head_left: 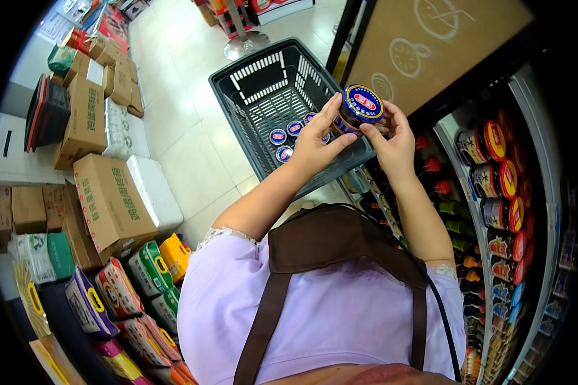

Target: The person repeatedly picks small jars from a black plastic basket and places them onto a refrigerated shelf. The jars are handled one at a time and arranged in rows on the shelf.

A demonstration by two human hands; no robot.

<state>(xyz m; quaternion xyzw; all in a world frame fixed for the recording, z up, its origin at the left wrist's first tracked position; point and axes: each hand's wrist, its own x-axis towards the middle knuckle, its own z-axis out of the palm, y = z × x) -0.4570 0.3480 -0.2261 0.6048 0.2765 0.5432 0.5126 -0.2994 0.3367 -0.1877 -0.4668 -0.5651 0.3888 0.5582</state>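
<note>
Between both hands is a glass jar with a blue lid point(362, 103), tilted so that its lid faces the camera. My left hand point(320, 139) grips the jar's left side, thumb low against it. On the right side, my right hand point(390, 137) holds it with the thumb by the lid's lower edge. Beneath them is a dark green plastic shopping basket point(236, 103) with slotted walls. Several similar blue-lidded jars point(278, 137) stand inside, grouped near my left hand, which partly hides them.
Shelves at the right hold jars with red and yellow lids point(496, 139) and rows of bottles point(432, 164). Cardboard boxes point(115, 197) and bagged goods point(149, 268) line the left side. A metal post base point(246, 44) stands on the tiled floor beyond the basket.
</note>
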